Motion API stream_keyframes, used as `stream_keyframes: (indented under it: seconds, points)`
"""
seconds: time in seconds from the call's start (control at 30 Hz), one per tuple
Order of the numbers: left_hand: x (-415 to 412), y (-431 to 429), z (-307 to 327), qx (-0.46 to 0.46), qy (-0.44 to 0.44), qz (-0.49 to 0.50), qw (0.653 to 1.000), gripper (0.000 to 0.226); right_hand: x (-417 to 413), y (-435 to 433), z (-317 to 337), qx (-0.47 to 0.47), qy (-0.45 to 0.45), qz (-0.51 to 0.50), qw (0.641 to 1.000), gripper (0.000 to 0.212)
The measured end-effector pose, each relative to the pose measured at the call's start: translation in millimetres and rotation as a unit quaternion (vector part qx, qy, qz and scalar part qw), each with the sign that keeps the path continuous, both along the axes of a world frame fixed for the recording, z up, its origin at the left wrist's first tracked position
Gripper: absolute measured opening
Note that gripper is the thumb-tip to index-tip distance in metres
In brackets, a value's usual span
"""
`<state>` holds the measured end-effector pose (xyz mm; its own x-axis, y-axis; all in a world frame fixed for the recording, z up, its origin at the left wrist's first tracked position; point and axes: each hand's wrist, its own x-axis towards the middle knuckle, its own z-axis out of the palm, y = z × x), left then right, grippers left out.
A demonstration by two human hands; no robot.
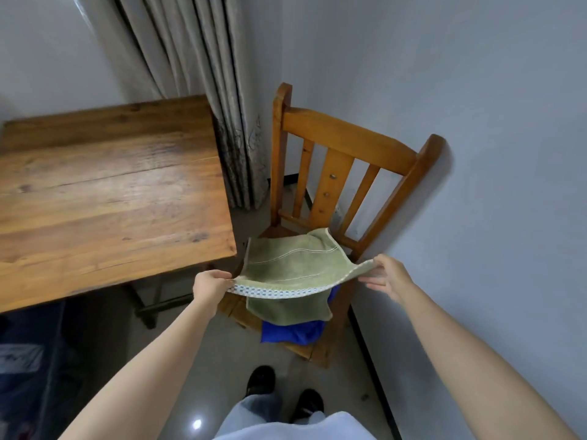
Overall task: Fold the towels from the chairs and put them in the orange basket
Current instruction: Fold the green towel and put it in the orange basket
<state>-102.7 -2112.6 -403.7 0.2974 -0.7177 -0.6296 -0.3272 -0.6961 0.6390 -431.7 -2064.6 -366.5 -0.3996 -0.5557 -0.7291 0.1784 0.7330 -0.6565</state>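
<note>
A green towel [292, 262] with a white checked border lies spread over the seat of a wooden chair [333, 160]. My left hand [209, 285] pinches its near left corner. My right hand [387, 274] pinches its near right corner, with the other fingers spread. The near edge is lifted and stretched between both hands. A lower part of the green towel hangs down in front. Under it a blue towel [292, 333] lies on the seat's front. No orange basket is in view.
A wooden table [104, 192] stands to the left, close to the chair. A grey curtain [206, 90] hangs behind them. A white wall [476, 154] runs along the right. My feet in dark shoes [260, 381] stand on the tiled floor before the chair.
</note>
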Motion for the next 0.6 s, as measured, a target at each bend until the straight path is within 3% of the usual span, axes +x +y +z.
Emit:
stream_keyframes:
  seconds: [0.17, 0.37, 0.47, 0.6]
  points:
    - [0, 8, -10, 0.085, 0.089, 0.116, 0.986, 0.047, 6, 6, -20, 0.001, 0.023, -0.017, 1.0, 0.003]
    - [-3, 4, -7, 0.151, 0.112, 0.149, 0.971, 0.031, 5, -8, -26, 0.006, -0.008, 0.024, 1.0, 0.048]
    - [-2, -16, 5, 0.111, 0.192, 0.22, 0.95, 0.031, -1, -26, -21, -0.058, -0.076, -0.046, 0.994, 0.061]
    - [3, -16, -7, 0.035, 0.298, 0.252, 0.92, 0.037, -13, -30, -33, -0.143, -0.197, -0.183, 0.952, 0.053]
